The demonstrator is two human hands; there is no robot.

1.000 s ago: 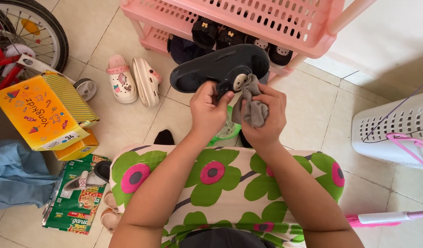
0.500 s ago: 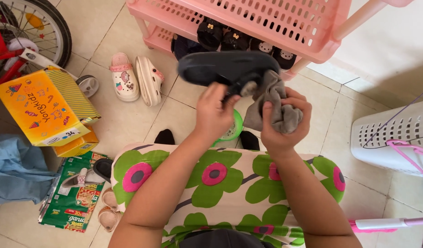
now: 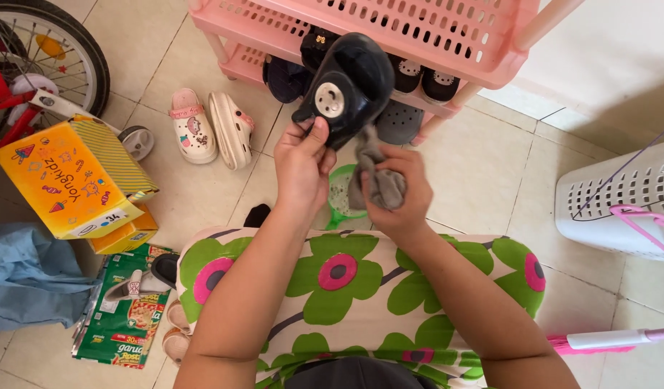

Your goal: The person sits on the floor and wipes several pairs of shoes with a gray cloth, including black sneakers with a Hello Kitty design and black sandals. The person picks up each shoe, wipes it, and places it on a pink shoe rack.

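Note:
My left hand grips a dark navy clog by its near edge, holding it up with the toe pointing away toward the rack. A round pale charm shows on the clog's upper. My right hand is closed on a bunched grey cloth, and the cloth's tip touches the clog's underside edge. Both hands are above my lap, which is covered by a white cloth with green and pink flowers.
A pink plastic shoe rack with dark shoes stands ahead. A pair of white clogs lies on the tiled floor left of it. A yellow box, a bicycle wheel, a white basket and a green item surround me.
The clog turned from lying sideways to pointing away with its top and charm facing me. My right hand moved the cloth from the clog's right end to beneath its near edge.

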